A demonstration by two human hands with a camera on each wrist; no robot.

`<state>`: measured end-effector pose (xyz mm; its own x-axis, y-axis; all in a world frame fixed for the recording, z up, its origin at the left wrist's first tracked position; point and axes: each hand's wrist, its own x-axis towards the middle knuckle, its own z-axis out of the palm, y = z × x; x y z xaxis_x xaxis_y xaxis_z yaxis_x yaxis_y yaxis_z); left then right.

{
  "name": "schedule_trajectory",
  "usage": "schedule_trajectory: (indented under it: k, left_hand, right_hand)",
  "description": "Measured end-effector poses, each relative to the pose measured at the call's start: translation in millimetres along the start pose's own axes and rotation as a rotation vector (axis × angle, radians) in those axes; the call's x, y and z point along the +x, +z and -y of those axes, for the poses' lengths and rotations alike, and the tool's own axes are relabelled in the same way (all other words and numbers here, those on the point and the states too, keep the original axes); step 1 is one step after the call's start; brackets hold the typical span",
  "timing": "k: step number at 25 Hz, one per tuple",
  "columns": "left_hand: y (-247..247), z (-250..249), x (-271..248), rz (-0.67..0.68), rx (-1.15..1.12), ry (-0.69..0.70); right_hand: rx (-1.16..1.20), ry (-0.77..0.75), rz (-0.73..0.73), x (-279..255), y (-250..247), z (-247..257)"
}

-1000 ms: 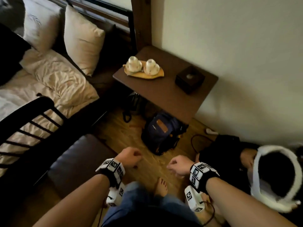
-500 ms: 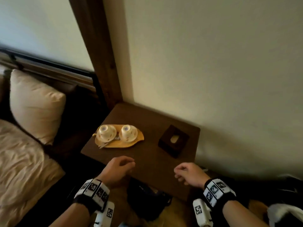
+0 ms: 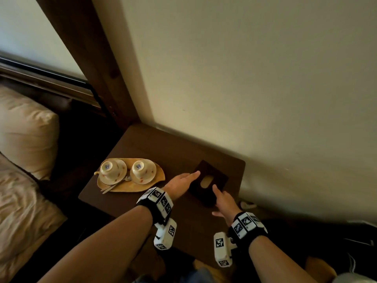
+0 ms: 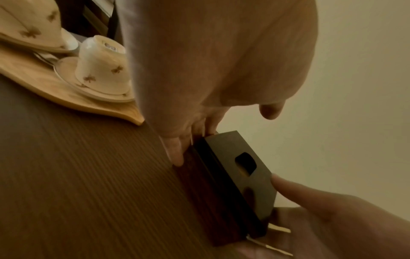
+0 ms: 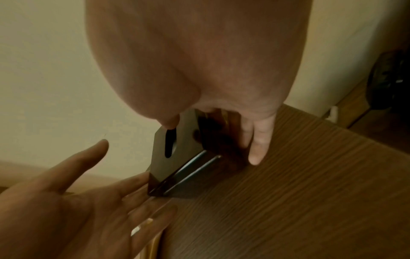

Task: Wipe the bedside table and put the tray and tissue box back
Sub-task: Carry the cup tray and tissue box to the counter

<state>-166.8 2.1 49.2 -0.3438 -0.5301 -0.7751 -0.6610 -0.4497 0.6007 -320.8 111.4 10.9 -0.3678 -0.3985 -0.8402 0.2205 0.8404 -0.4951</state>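
Note:
A dark square tissue box [image 3: 216, 176] stands on the brown bedside table [image 3: 142, 148] near the wall. My left hand [image 3: 185, 179] lies with straight fingers [image 4: 175, 154] against the box's left side, its thumb free above. From the right, my right hand [image 3: 222, 199] touches the box [image 5: 188, 145], thumb tip on the lid by the slot and straight fingers [image 5: 257, 150] down the side. The box [image 4: 224, 150] rests on the table. To its left lies a leaf-shaped wooden tray [image 3: 159, 176] carrying two upturned cups [image 3: 111, 170] on saucers.
A spoon [image 3: 110, 188] lies on the tray's front. The wall [image 3: 265, 99] runs close behind the table, with a wooden post [image 3: 98, 68] at the back left corner. A pillow [image 3: 26, 135] and bedding [image 3: 18, 211] are on the left.
I have stepped up to the table. Both hands went from loosely curled in the air to stretched out, one on each side of the tissue box.

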Motion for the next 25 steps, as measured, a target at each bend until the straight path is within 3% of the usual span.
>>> schedule_trajectory:
  k: [6, 9, 17, 22, 25]
  left_hand:
    - [16.8, 2.6, 6.7, -0.087, -0.197, -0.04]
    - [18.2, 2.2, 8.0, -0.087, -0.206, -0.031]
    - [-3.3, 7.1, 9.6, 0.139, -0.201, 0.056]
    - [-14.5, 20.9, 6.6, 0.227, -0.293, 0.035]
    - [-38.6, 54.9, 6.7, 0.098, -0.458, -0.133]
  right_hand:
    - [0.079, -0.05, -0.025, 15.8, 4.4, -13.4]
    - [0.265, -0.065, -0.019, -2.5, -0.5, -1.0]
    - [0.671, -0.112, -0.096, -13.5, 9.3, 3.5]
    - [0.86, 0.064, -0.11, -22.1, 22.6, 11.2]
    - [0.92, 0.101, -0.13, -24.2, 24.3, 10.1]
